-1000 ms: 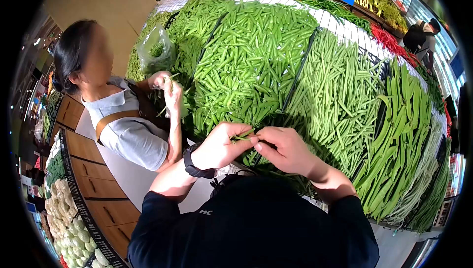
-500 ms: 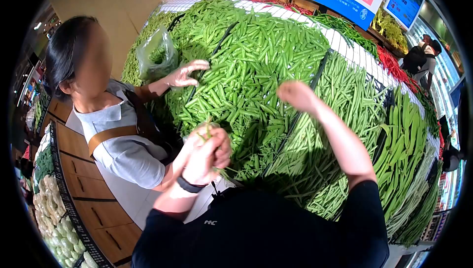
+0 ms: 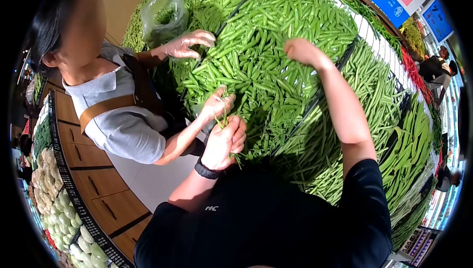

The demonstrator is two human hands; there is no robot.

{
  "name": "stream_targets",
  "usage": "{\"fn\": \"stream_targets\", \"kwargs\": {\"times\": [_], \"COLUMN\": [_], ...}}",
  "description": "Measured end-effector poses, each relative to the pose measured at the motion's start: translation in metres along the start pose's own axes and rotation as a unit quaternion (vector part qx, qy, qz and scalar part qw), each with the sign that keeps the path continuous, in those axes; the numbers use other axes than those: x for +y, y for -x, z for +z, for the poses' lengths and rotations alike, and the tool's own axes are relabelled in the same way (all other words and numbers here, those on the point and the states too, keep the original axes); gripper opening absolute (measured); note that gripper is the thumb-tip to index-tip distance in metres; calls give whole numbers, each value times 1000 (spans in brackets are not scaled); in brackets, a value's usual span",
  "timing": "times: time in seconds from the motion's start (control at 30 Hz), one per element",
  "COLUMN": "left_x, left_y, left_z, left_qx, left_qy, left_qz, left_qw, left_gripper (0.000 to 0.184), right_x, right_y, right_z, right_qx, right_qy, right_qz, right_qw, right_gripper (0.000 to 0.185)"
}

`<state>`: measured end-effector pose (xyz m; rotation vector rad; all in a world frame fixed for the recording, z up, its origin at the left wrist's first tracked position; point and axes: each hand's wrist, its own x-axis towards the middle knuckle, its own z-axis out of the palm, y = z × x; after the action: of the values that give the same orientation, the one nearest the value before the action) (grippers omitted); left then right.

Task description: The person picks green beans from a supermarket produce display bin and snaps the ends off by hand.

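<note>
My left hand [image 3: 224, 142], with a black band on its wrist, is closed round a small bunch of thin green stems [image 3: 224, 119] that stick out above and below the fist. My right hand [image 3: 303, 52] is stretched out over the heap of green pea pods [image 3: 276, 56], its fingers curled; what they hold, if anything, cannot be made out. Close above my left fist is a co-worker's hand [image 3: 218, 104], near the tops of the stems. The co-worker's other hand [image 3: 189, 45], in a clear glove, is spread at the left edge of the pods.
A co-worker [image 3: 111, 90] stands at the left. Behind the gloved hand is a clear plastic bag [image 3: 165, 14] with greens. Long green beans [image 3: 364, 88] and broad flat beans [image 3: 411, 142] lie to the right. Wooden drawers [image 3: 101, 184] line the left side.
My left hand, now closed round the stems, has moved apart from my right, which has reached forward over the pods. The co-worker's gloved hand has moved onto the pods. The view has shifted.
</note>
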<state>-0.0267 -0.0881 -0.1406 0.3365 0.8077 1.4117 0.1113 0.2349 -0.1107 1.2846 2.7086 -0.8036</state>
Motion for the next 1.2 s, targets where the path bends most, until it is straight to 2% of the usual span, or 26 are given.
{"fn": "stream_targets", "kwargs": {"times": [0.03,0.1,0.13,0.2,0.33,0.4,0.43,0.47,0.53,0.57,0.6,0.67,0.7,0.73,0.8,0.83,0.87,0.93,0.97,1.03,1.13,1.17,1.2], "left_x": [-1,-2,-3,-5,-8,-9,-10,-9,-1,1,0,-3,-2,-3,6,6,8,13,15,17,21,22,21], "left_y": [2,2,2,2,-2,0,0,0,0,-1,-4,-13,-16,-20,-9,-12,-11,-13,-13,-10,-1,6,10], "left_z": [2,6,7,7,6,8,7,8,16,17,18,21,24,32,52,52,54,55,55,54,60,65,69], "left_qx": [22,39,37,35,4,-4,11,13,65,53,54,25,18,10,-24,-62,-79,-143,-147,-228,-251,-226,-226], "left_qy": [-10,-23,-18,-13,-17,-37,-41,-40,-167,-183,-183,-312,-412,-454,-528,-559,-593,-623,-624,-619,-576,-552,-553], "left_qz": [1,0,3,7,1,21,39,44,70,83,83,165,202,284,272,285,264,279,279,266,320,312,311], "left_qw": [1000,999,999,999,1000,999,998,998,981,978,978,935,888,845,804,776,756,717,715,703,709,739,739], "left_gripper": [32,36,38,40,38,39,31,31,23,22,22,17,13,14,25,31,26,19,19,14,14,11,11], "right_x": [8,9,16,35,22,19,28,31,20,10,-6,-34,-40,-48,-69,-73,-76,-71,-71,-76,-83,-84,-87], "right_y": [12,29,29,35,51,59,59,62,82,95,111,142,156,170,200,210,218,228,233,242,249,247,247], "right_z": [16,43,56,99,116,105,104,102,91,80,73,69,72,72,59,59,60,63,64,63,64,69,67], "right_qx": [-45,-117,-154,-1,67,97,126,126,180,124,124,58,77,95,50,53,97,128,131,121,133,164,164], "right_qy": [4,-8,72,152,151,30,-7,-6,-214,-202,-202,-232,-196,-157,-95,-80,-53,-44,-45,-60,-83,-101,-102], "right_qz": [-28,45,9,-17,27,44,18,13,-34,27,26,-31,-134,-234,-270,-257,-258,-257,-255,-284,-286,-308,-308], "right_qw": [999,992,985,988,986,994,992,992,960,971,971,970,968,955,957,962,960,957,957,949,945,932,932], "right_gripper": [32,34,28,28,23,16,15,15,18,21,21,21,20,19,17,17,16,14,14,12,12,11,11]}}
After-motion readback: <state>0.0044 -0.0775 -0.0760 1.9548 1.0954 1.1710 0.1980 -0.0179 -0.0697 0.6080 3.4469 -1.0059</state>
